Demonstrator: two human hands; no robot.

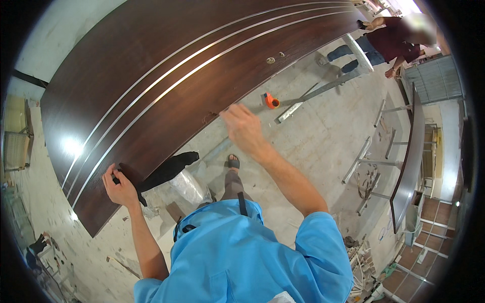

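pale workshop floor (316, 139), with a long dark panel (189, 93) stretched across in front of us

the floor is scuffed and dusty. the panel is brown, with three silver strips (190, 73) running along its length, and it spans from our left side up to the far right.

our left hand (120, 187) is over the near edge, close to the left corner, with fingers bent around black cloth (169, 169) that also spreads out past that edge. just below the cloth we see a bundle in clear plastic (191, 187).

our right hand (242, 126) is farther along the near edge, fingers curled in and bunched; we cannot tell whether they pinch anything or touch the panel. small marks (208, 119) show on the panel just beside those fingertips.

an orange tape dispenser (271, 101) lies on the floor beyond our right hand. a co-worker (389, 43) stands at the panel's far right corner, one hand there, near a metal stand (358, 53). well apart, on our right, is a second dark panel (408, 171).
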